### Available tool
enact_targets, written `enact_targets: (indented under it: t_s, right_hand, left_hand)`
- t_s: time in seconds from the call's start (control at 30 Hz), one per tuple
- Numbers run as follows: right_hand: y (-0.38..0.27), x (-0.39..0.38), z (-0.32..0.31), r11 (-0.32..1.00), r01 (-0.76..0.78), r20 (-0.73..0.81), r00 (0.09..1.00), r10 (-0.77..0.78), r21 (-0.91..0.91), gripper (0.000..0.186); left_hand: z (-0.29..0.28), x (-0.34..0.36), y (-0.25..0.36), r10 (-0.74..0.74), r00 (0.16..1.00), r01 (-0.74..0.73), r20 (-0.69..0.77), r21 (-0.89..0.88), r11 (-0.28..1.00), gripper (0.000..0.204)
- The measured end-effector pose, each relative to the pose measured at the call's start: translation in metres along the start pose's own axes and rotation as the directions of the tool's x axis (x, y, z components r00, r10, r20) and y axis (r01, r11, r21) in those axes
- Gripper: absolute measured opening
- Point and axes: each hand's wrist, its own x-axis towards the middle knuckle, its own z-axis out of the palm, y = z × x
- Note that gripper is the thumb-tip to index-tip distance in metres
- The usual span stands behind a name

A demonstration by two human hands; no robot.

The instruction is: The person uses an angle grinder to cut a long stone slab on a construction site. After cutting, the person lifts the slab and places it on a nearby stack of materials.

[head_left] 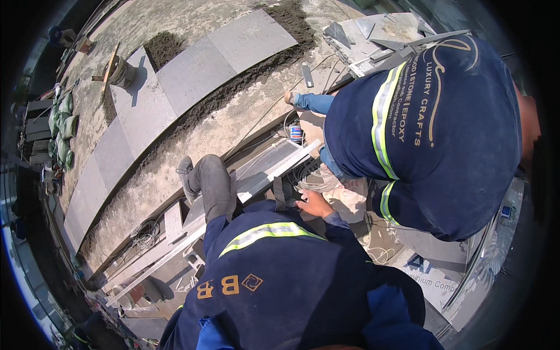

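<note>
My right hand (315, 205) reaches out from my navy sleeve in the middle of the view. Its fingers are curled at a small dark thing that I cannot make out, close to a dark grey strap-like piece (279, 189). Just beyond lie a coil of thin cable (318, 179) and a long pale bar (280, 169). A blue, white and red can (296, 135) stands past the bar. My left hand does not show; my torso may cover it. My bent left leg (216, 184) is in grey trousers.
Close on my right crouches a co-worker (449, 146) in navy with reflective bands. Beyond the formwork, grey slabs (195, 70) curve along dark mortar. A bucket (122, 72) stands far left, near green sandbags (63, 131). Stone offcuts (373, 35) lie at the far right.
</note>
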Motion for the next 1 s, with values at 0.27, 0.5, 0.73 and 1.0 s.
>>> enact_targets:
  t_s: [0.27, 0.5, 0.73, 1.0]
  right_hand:
    - [-0.152, 0.163, -0.070, 0.984, 0.059, -0.254, 0.962, -0.101, -0.169, 0.064]
    - [-0.309, 0.246, -0.201, 0.981, -0.104, -0.606, 0.796, -0.016, -0.163, 0.064]
    - [-0.305, 0.164, -0.279, 0.866, -0.449, -0.931, 0.167, 0.323, 0.220, 0.064]
    - [-0.237, 0.140, -0.278, 0.792, -0.445, -0.798, 0.237, 0.553, 0.417, 0.071]
  left_hand:
    - [-0.094, 0.224, 0.226, 0.107, 0.938, -0.135, 0.330, 0.061, 0.989, 0.048]
    - [-0.248, 0.446, 0.576, 0.709, 0.675, -0.722, 0.206, 0.383, 0.576, 0.053]
    - [-0.206, 0.377, 0.718, 0.618, 0.590, -0.625, 0.520, -0.191, 0.757, 0.046]
    - [-0.071, 0.319, 0.794, 0.429, 0.236, -0.933, 0.872, 0.080, 0.350, 0.047]
